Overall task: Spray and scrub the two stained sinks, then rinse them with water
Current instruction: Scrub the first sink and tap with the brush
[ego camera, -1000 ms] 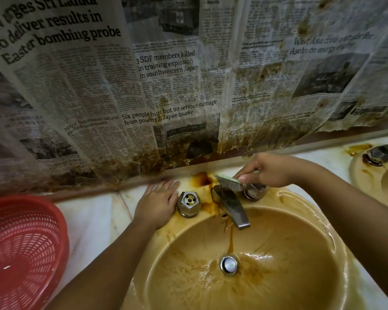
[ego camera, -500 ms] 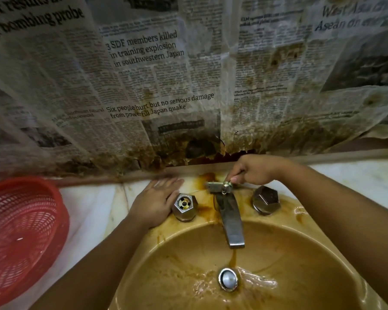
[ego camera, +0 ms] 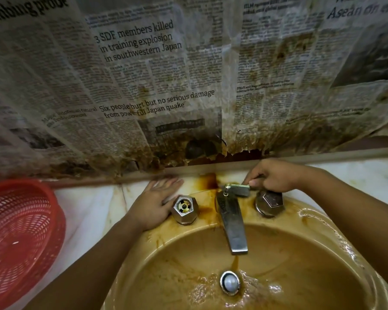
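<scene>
Sink (ego camera: pixel 188 253): one, brown-stained, bottom centre, wet around the drain plug (ego camera: pixel 230 283).
Scrub pad (ego camera: pixel 239 189): pinched by the right hand (ego camera: pixel 276 175) at the spout (ego camera: pixel 232 222) base.
Left hand (ego camera: pixel 157 202): flat on the counter (ego camera: pixel 92 211), fingers straight.
Tap handles (ego camera: pixel 184 209): two, hexagonal.
Basket (ego camera: pixel 20 231): one, red, far left.
Newspaper (ego camera: pixel 143 74): "3 SDF members killed in training explosion in southwestern Japan"; "Six people hurt but no serious damage from powerful Japan quake".

One head-worn view, wide-angle (straight edges bow). It looks forward and steeply down, close over the sink (ego camera: pixel 289 260), which fills 4 to 7 o'clock. Newspapered wall (ego camera: pixel 143 74) spans 10 to 2, near. Red basket (ego camera: pixel 20 231) cropped at 8.
</scene>
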`<state>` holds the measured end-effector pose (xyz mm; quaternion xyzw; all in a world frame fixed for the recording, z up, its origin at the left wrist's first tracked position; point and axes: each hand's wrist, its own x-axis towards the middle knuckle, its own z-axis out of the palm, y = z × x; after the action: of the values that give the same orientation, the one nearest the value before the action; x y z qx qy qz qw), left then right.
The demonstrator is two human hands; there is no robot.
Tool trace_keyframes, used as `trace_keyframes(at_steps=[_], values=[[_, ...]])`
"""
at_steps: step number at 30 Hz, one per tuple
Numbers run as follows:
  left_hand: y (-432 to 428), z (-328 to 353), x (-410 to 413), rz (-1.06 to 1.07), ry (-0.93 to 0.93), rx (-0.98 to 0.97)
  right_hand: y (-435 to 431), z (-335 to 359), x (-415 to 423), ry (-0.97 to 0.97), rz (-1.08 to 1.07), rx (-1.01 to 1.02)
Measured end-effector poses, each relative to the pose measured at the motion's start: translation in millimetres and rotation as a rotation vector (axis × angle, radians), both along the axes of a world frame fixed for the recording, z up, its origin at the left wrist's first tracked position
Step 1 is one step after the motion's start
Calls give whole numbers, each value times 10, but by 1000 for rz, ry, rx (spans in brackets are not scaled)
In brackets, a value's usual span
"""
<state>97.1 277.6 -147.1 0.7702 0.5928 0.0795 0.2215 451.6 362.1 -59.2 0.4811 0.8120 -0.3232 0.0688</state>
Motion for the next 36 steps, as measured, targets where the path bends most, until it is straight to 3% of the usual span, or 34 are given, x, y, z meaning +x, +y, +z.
trace_keyframes(at_steps=[8, 13, 17, 22, 27, 31, 36], values=[[-27, 59, 38, 10, 3, -5, -110, 169, -14, -86, -18, 24], [-38, 37, 7, -8, 12, -8, -148, 146, -467, -169, 54, 183], [-128, 38, -20, -43, -16, -14, -163, 152, -185, -135, -5, 57], [-349, 51, -95, -45, -72, -54, -243, 94, -351, -175, 8, 151], [-555, 140, -108, 1, -39, -55, -328, 338, -182, -234, 17, 109], [-566, 110, -98, 8, 1, -44, -389, 291, -448, -252, 36, 262], [-616, 84, -105, 14, 34, -1, -633, 450, -189, -341, 9, 313]])
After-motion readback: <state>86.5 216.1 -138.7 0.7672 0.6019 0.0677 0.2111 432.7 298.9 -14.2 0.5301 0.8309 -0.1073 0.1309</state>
